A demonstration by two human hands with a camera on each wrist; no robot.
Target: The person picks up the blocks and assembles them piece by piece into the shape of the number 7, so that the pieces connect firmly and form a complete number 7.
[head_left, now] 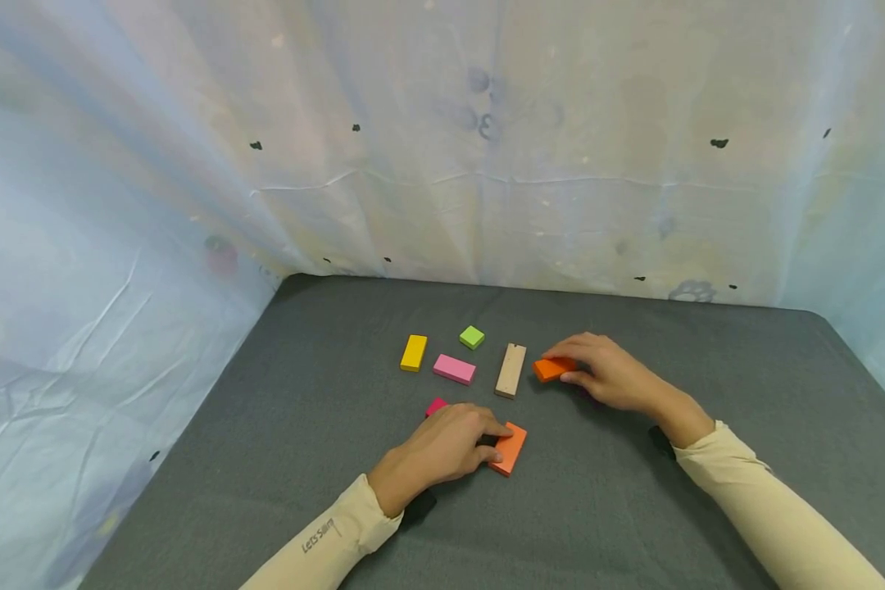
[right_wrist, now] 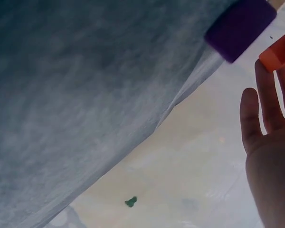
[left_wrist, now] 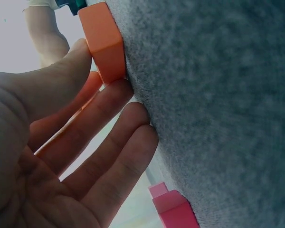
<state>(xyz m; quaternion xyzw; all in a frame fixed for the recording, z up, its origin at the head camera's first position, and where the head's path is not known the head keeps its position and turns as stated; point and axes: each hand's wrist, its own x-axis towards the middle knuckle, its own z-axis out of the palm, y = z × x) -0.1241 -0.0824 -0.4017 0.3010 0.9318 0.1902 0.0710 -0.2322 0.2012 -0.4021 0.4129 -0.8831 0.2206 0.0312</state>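
My left hand (head_left: pixel 446 442) pinches a light orange block (head_left: pixel 511 451) between thumb and fingers, low at the cloth; the left wrist view shows the thumb on one side of it. Just beyond that hand, a crimson block (head_left: pixel 437 406) is partly covered by it. In my right hand (head_left: pixel 612 373) is a deeper orange block (head_left: pixel 553 369), gripped at its right end by the thumb and fingers. A purple block (right_wrist: pixel 240 28) lies by the right hand in the right wrist view; the hand mostly hides it from the head camera. Left of the right hand rests a plain wooden block (head_left: pixel 511 370).
Farther back on the dark grey cloth-covered table (head_left: pixel 302 393) lie a yellow block (head_left: pixel 414 353), a pink block (head_left: pixel 455 369) and a small green block (head_left: pixel 472 337). A pale printed curtain (head_left: pixel 524 164) hangs along the table's back and sides.
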